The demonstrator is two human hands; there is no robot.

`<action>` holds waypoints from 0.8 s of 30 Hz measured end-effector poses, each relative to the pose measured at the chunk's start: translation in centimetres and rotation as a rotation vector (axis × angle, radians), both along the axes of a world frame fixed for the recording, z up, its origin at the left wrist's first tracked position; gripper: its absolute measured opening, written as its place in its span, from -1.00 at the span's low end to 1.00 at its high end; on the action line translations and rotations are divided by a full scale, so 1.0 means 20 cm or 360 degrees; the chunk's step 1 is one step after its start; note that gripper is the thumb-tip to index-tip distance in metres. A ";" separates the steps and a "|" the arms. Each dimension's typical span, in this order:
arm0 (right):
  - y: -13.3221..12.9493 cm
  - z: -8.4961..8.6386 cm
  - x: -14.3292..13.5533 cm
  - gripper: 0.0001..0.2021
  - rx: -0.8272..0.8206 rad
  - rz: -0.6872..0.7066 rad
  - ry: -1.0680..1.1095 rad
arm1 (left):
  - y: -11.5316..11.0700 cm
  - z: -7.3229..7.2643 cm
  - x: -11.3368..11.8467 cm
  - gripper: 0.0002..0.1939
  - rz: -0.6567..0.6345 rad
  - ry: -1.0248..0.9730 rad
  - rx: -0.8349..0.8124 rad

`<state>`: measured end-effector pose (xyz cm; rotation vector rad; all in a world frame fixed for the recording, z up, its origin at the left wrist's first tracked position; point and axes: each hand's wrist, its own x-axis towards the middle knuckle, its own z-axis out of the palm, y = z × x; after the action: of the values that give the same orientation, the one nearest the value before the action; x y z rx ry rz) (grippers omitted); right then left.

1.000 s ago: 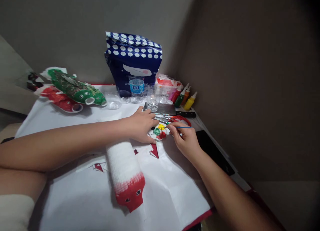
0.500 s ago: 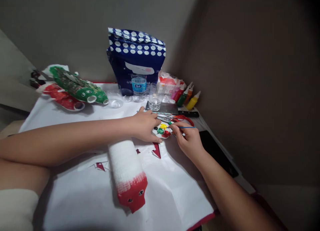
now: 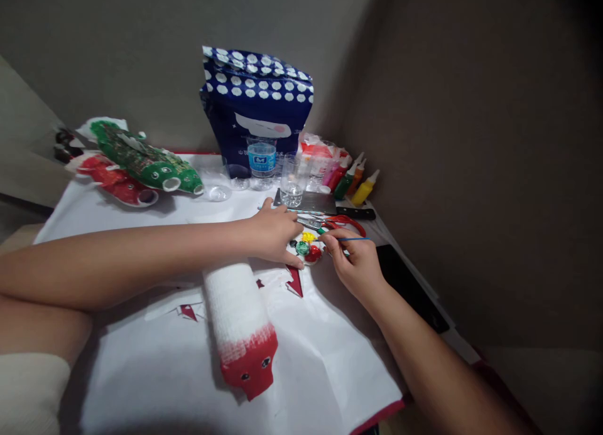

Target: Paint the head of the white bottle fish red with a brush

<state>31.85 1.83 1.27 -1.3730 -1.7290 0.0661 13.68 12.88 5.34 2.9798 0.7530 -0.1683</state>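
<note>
My right hand (image 3: 355, 259) pinches a thin paintbrush (image 3: 353, 239) with a blue handle, its tip end over the right side of a white paint palette (image 3: 307, 259). Yellow, green, red and black paint lie in the palette's wells. My left hand (image 3: 277, 234) is open, fingers spread, against the palette's left edge with the thumb at its near side. Under my left forearm lies a white, cloth-textured tube (image 3: 235, 303). Its near end is painted red and bears two eyes; the forearm hides its far part.
Behind the hands are scissors (image 3: 346, 221), a knife (image 3: 355, 213), a clear cup (image 3: 291, 193), paint bottles (image 3: 365, 189) and a blue bag (image 3: 259, 102). Green (image 3: 151, 165) and red (image 3: 117, 182) fish figures lie at the back left. A dark phone-like slab (image 3: 409, 287) lies right.
The view has shifted very slightly. The brush tip has moved a little near the palette's yellow paint; both hands stay in nearly the same place.
</note>
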 end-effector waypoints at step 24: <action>0.02 -0.02 0.02 -0.72 0.0001 0.0051 -0.0088 | 0.01 -0.02 0.01 -0.43 -0.0064 -0.0104 0.0020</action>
<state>32.16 2.21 0.92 -1.3584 -1.7970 0.0457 13.96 13.16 4.95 2.9976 0.6899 -0.0685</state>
